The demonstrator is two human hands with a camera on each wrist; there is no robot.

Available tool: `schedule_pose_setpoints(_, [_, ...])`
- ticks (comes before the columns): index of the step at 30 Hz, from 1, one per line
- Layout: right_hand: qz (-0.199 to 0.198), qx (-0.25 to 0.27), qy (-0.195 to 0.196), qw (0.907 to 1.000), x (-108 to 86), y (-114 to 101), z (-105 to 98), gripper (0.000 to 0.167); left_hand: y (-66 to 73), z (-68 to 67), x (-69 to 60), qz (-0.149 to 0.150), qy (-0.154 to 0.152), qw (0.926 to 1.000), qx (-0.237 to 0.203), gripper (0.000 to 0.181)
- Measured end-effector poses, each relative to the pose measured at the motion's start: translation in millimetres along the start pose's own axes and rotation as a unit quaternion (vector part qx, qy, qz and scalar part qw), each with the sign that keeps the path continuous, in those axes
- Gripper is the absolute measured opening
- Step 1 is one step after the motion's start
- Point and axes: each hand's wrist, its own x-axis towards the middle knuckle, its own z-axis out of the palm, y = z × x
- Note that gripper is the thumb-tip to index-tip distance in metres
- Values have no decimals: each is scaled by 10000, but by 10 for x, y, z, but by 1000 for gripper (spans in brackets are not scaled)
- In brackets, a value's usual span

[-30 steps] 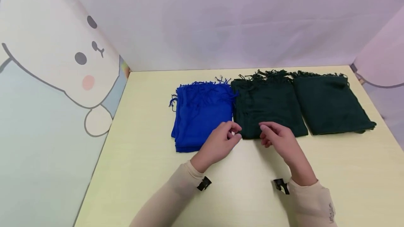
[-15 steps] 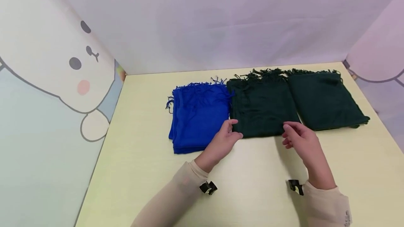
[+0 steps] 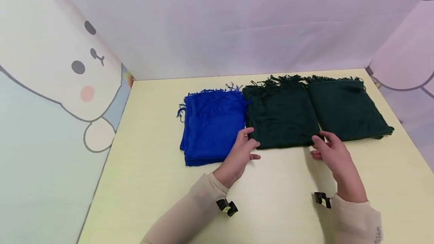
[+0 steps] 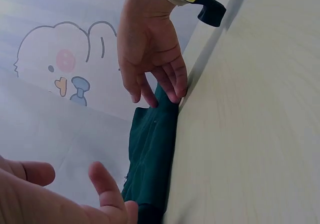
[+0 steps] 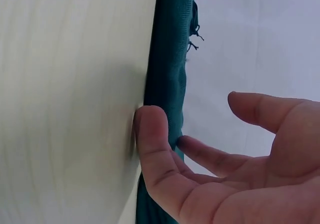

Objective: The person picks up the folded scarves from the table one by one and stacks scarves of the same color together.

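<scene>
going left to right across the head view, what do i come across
cartoon animal on the left wall → blue folded cloth → middle dark green folded cloth → right-hand dark green folded cloth → pinkish outlined shape on the right wall

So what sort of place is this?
Probably an indoor room, maybe a playroom or a decorated work corner: there's a big cartoon animal on the side wall, a pale table, and folded cloths lying on it.
</scene>
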Motion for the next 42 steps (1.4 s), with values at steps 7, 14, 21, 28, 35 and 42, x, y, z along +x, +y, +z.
schedule_pose_setpoints(7, [154,141,0,9998,15,21,-93,77,12,0,-25,-58,-65,9999,-144,49])
schedule_pose_setpoints(14, [-158,1508,-318,9879,38,102,-135,65,-4,-12,-22,-100,-115,9998,-102,50])
schedule_pose_setpoints(21, [-315,2415,-839,9662,113,141,-69,57,-18,-46,-13,-156,-65,9998,-72,49])
schedule_pose_setpoints(28, [-718,2581,-1126,9568,151,140,14,55,-42,-58,-21,-119,-235,9995,-179,46])
schedule_pose_setpoints(35, [-638,2524,-1060,9597,152,105,70,61,-48,-86,-66,-96,-473,9977,-475,42])
schedule_pose_setpoints(42, [-711,3603,-761,9270,115,-18,93,53,-73,1,-140,-99,-1384,9900,-255,38])
